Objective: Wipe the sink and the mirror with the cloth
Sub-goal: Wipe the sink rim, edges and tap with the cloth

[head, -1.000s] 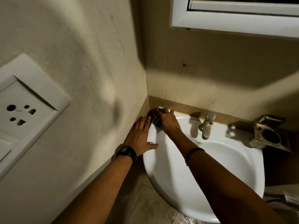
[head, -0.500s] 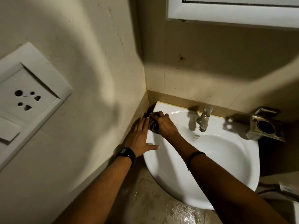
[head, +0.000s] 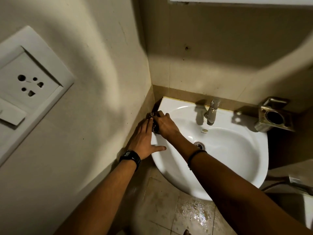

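Sink: white glazed ceramic, rounded basin, glossy, set into the wall corner. Metal drain ring at the bowl bottom, small overflow hole above it.

Cloth: dark, patterned, bunched into a wad on the sink's left rim, right against the side wall. Mostly hidden by the hands, only a crumpled strip shows.

Right hand: fingers curled down over the cloth, pressing it onto the rim, closed around it. Thin dark band on that wrist.

Left hand: flat, fingers extended and together, thumb splayed out onto the rim; lies along the sink's left edge beside the wall, fingertips touching the cloth. Holds nothing. Black digital watch on the wrist.

Tap: dull brushed metal, short cylinder spout, on the back ledge. Metal holder with a round cup opening, wall-mounted right of the sink, tarnished.

Mirror: only the white bottom frame edge shows at top.

White plastic socket plate on the left wall, matte. Walls beige, smudged. Floor tiles wet, glossy patch below the basin.
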